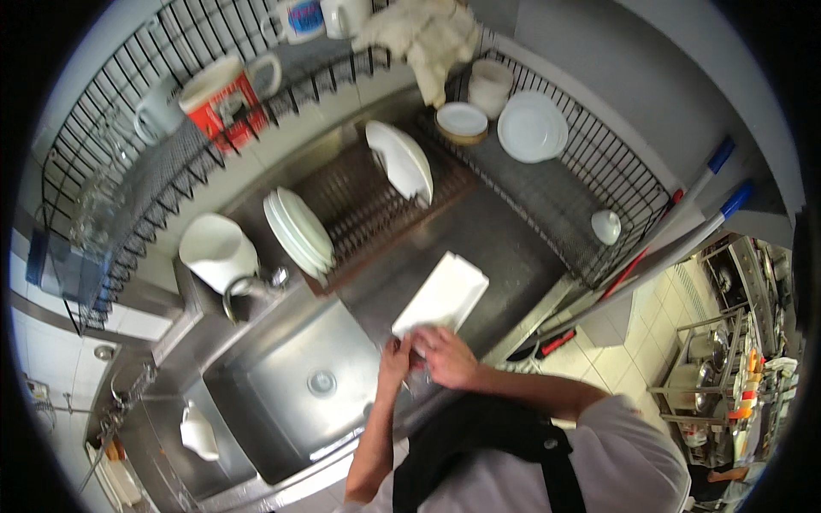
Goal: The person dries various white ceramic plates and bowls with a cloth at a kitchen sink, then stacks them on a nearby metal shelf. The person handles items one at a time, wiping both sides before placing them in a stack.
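Note:
A white rectangular dish point(442, 292) lies on the stainless steel drainboard point(513, 256) before me. My left hand point(395, 360) and my right hand point(451, 359) are close together at the dish's near end, by the front edge of the counter. Their fingers are bent and nearly meet. Something small and blurred, partly reddish, shows between them, but I cannot tell what it is or which hand has hold of it. Whether my right fingers touch the dish is also unclear.
Left of my hands is a steel sink point(321, 346) with a faucet point(256, 288). White plates point(298, 234) stand in a brown rack point(359, 199). Wire shelves hold mugs point(228, 99), glasses point(99, 205) and bowls point(532, 126). Blue-tipped poles point(693, 237) lean at right.

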Demonstrator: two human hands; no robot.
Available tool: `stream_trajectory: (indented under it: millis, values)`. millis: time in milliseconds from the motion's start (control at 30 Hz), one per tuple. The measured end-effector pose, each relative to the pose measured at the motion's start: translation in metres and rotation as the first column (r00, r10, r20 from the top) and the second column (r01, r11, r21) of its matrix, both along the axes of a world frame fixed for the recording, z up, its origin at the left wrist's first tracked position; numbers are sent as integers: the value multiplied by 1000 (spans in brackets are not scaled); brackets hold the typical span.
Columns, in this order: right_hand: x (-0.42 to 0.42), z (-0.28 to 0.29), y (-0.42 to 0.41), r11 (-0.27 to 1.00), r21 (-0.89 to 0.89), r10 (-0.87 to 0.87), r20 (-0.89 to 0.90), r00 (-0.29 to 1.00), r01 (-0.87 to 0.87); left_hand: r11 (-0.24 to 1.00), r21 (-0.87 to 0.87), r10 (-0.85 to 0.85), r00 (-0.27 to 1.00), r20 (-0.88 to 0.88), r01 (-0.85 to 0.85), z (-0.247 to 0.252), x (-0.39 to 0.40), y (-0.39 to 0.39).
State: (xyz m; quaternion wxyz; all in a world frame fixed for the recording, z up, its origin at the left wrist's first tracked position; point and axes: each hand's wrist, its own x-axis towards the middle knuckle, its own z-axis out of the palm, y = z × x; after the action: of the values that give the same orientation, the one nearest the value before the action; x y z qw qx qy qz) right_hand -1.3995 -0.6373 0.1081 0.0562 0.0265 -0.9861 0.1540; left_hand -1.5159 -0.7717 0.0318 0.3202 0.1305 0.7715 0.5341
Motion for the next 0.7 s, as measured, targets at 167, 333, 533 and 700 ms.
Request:
stream_trajectory:
  millis: [167,333,533,700]
  values:
    - [-21,82,44,760,-582,-262,130,956,288,999,-51,-6,985,173,15,37,-3,12]
    - [-116,278,145,923,-383,-326,-711,623,46,979,-140,-123,977,175,148,26,-21,17]
    - [-208,419,210,880,29,-421,-412,808,473,966,-189,-170,985,38,175,-11,-73,21]
    - [-201,428,247,763,-630,-380,-255,889,145,819,-572,-301,878,-373,38,43,-65,35]
